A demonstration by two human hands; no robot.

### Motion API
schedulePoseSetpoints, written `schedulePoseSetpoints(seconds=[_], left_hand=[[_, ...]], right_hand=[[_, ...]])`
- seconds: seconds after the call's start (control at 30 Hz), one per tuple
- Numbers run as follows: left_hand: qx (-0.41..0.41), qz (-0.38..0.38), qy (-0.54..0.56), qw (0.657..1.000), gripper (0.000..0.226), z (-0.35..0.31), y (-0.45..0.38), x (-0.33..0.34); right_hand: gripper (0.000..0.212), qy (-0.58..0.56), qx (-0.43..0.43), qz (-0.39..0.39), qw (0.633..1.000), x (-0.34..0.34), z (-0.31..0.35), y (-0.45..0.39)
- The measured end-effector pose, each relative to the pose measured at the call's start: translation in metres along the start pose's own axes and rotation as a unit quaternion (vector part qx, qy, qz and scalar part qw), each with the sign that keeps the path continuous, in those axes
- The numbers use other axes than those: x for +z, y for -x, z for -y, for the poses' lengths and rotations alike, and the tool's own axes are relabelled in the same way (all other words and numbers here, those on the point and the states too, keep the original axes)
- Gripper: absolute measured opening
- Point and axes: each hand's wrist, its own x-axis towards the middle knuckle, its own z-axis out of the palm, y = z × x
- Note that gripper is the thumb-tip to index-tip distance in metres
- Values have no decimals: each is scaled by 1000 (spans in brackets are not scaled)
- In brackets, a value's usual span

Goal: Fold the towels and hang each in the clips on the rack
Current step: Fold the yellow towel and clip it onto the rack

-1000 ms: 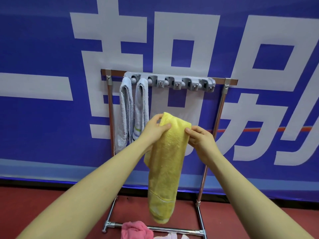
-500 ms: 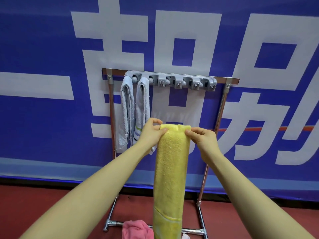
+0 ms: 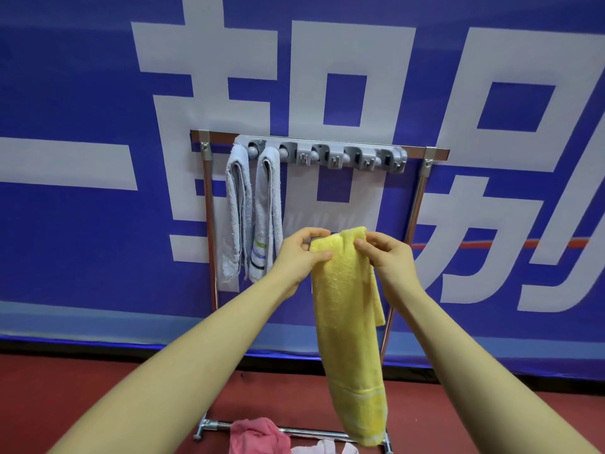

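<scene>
Both hands are up in front of the rack (image 3: 413, 204) here, and the yellow towel (image 3: 348, 316) hangs long between them, folded narrow. The left hand (image 3: 299, 253) pinches its top left corner, thumb over the front; the right hand (image 3: 388, 257) pinches the top right edge, fingers curled on the cloth. Up on the bar, the grey clip strip (image 3: 327, 154) already carries two white towels (image 3: 252, 214) in its leftmost clips, side by side. Down at the base rail lies a pink towel (image 3: 258, 435), bunched on the red floor (image 3: 65, 388).
</scene>
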Motion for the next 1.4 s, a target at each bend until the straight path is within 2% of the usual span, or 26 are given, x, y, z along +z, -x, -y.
schedulePoseSetpoints(seconds=[0.07,0.13,0.2,0.33,0.43,0.5,0.57,0.7,0.9,0.97,1.1,1.17,1.23,1.33,1.4], left_hand=[[13,-21,-16,1000,33,-3,-1,3],[26,-38,-24,999,31,-7,-4,3],[42,-61,-41,996,30,-10,-7,3],[56,-110,-87,989,37,-17,-10,3],[23,-60,-43,997,53,-18,-8,-3],[21,-8,-51,998,60,-16,-4,-9],[31,10,-80,996,62,-15,-1,-10],[58,-20,-72,996,48,-15,2,-4],[65,-73,-36,995,30,-19,-8,0],[66,-82,-54,993,29,-19,-10,0],[92,-79,-170,978,27,-18,-14,-3],[95,-68,-198,973,33,-20,-16,-5],[68,-41,-180,980,46,-24,-17,-8],[18,26,-181,983,73,-23,-13,-12],[14,45,-177,983,77,-19,-9,-11]], right_hand=[[23,-19,2,28,999,-1,2,2],[38,-32,12,68,997,-4,3,3],[45,-21,10,86,996,-4,4,2],[38,-11,5,9,1000,4,5,-3],[30,-58,25,-26,998,7,6,-7],[26,-71,29,-26,997,7,6,-8],[27,-76,30,-30,996,7,4,-7],[35,-79,22,-11,997,6,3,-2],[61,-71,17,96,993,-2,5,2],[60,-64,11,87,994,-1,4,1],[51,-69,-10,51,996,5,7,0],[42,-61,-21,44,997,9,6,0],[34,-43,-32,20,998,11,4,-2],[28,-22,-43,-18,999,11,2,-3],[26,-20,-46,-30,998,10,1,-2]])
